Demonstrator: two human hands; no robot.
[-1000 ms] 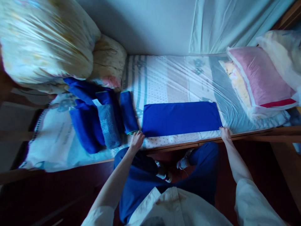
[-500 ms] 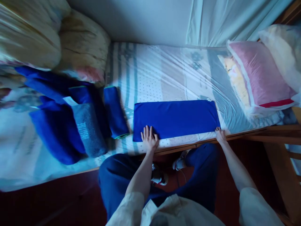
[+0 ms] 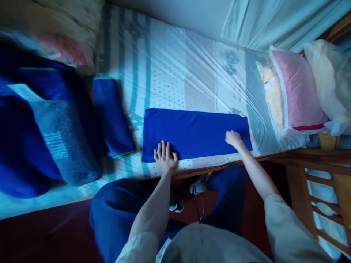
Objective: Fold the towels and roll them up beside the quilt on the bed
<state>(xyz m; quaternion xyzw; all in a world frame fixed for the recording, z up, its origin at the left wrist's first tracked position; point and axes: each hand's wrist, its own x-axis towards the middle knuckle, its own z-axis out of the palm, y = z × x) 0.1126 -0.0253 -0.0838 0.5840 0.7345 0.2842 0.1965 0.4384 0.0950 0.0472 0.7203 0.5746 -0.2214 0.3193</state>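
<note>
A blue towel (image 3: 192, 129), folded into a long flat rectangle, lies along the near side of the bed. My left hand (image 3: 166, 159) rests palm down on its lower left edge, fingers spread. Over the right part of the towel is my right hand (image 3: 233, 138), its fingers curled into a fist with no cloth seen in it; whether it touches the towel I cannot tell. A smaller folded blue towel (image 3: 112, 117) with green edging sits to the left. Beyond it, a grey-blue rolled towel (image 3: 64, 142) lies against more dark blue cloth (image 3: 20, 146).
The bed (image 3: 170, 65) has a striped, dotted sheet and a wooden edge close to my knees. A pink pillow (image 3: 298, 89) in clear plastic stands at the right end. A pale curtain (image 3: 263, 22) hangs behind. Wooden slats (image 3: 326, 199) are at lower right.
My right hand has left the towel's lower right corner and moved inward over the cloth, curled up. My left hand stays on the lower left edge. The view has shifted and turned.
</note>
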